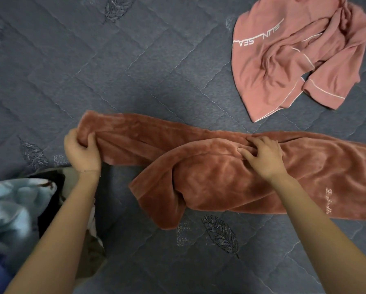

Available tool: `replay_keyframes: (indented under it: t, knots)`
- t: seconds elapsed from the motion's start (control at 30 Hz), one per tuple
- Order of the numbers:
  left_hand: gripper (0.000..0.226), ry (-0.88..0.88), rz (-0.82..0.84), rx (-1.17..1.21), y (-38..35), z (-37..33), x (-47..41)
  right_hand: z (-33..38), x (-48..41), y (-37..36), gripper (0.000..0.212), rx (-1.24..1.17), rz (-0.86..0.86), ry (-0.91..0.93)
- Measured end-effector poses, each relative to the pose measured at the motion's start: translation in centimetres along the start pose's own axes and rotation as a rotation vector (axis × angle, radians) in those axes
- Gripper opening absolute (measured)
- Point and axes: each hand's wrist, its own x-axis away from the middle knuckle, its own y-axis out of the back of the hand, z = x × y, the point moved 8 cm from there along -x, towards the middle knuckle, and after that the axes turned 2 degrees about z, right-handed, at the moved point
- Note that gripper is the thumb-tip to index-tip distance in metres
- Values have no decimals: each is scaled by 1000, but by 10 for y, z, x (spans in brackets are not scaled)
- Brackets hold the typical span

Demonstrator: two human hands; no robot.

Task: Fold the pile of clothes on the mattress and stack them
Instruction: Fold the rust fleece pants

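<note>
Nearest, by the L forearm: a heap [18, 213] of other cloth, light blue w/ dark bits, lying on the quilt [135, 60], just below and to the L of the L hand [82, 151].

L hand is closed in a fist on one end of the rust trousers [220, 177], thumb over the fabric, fingers curled under, so the cuff end bunches up and lifts a little off the quilt. A thin bracelet shows at that wrist.

R hand [262, 155] lies on top of the trousers near their middle, fingers spread and pressed down into the plush, tips digging into a fold. Palm down, nothing gripped as far as I can see.

Trousers stretch across between the two hands & run on past the R hand out of view at the R edge. One leg goes straight to the L hand; the other is doubled back and rumpled below the R hand, toward the person. Small script embroidery to the R of the R forearm.

Beyond the R hand, well apart: pink top [284, 60], crumpled, unfolded, white piping & lettering.
</note>
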Motion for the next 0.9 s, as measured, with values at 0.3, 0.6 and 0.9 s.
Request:
replay_keyframes:
  t: [0.3,0.6,0.9]
  knots:
    - [55,-318,258,-255,-35,-47,23,1,17,8,48,-126,-79,118]
    - [11,-60,1059,54,-78,-16,124,4,22,15,27,-180,-177,159]
    - [13,4,1190,-220,-61,6,128,-7,20,16,21,-231,-133,148]
